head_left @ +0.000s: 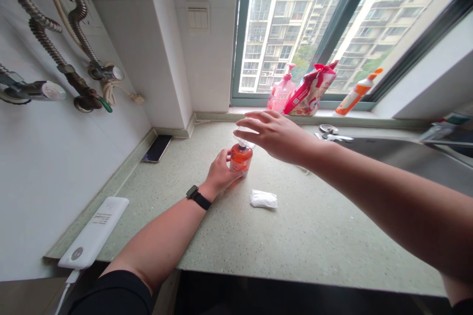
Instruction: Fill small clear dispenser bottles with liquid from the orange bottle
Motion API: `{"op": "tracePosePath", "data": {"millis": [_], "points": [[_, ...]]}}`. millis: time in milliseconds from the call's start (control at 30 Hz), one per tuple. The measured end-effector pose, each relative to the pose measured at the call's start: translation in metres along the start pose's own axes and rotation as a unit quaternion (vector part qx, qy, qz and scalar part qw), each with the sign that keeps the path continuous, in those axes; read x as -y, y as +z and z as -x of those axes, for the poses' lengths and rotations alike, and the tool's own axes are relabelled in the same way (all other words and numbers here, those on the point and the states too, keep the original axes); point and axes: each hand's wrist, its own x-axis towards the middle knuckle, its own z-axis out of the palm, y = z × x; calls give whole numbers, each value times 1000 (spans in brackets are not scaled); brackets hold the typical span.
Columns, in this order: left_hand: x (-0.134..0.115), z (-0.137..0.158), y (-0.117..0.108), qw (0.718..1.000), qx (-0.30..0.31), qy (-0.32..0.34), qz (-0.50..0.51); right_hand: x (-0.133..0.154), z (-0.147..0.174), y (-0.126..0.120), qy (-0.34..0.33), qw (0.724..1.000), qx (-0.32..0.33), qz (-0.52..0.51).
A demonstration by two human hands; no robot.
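A bottle of orange-red liquid (241, 156) stands on the speckled pale green counter (207, 226). My left hand (220, 172) is wrapped round its left side, with the thumb across the front. Over the bottle's dark neck is something clear and see-through, partly hidden, whose kind I cannot make out. My right hand (271, 135) hovers just above and to the right of the bottle top, fingers stretched out and apart; its thumb is hidden. Close in front of the bottle lies a folded white tissue (263, 199).
A phone (157, 148) lies by the left wall, and a white power bank (94, 232) with a cable sits at the left edge. On the windowsill are a pink pump bottle (281, 92), a red bag (312, 89) and an orange-white bottle (356, 96). A metal sink (384, 150) is right.
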Motion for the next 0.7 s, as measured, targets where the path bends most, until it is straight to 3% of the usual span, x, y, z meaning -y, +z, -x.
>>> {"op": "tracePosePath", "data": {"millis": [700], "points": [[4,-1,0,1000,2,-5,0,-4,-12,-6,-18,999,33,-6]]}}
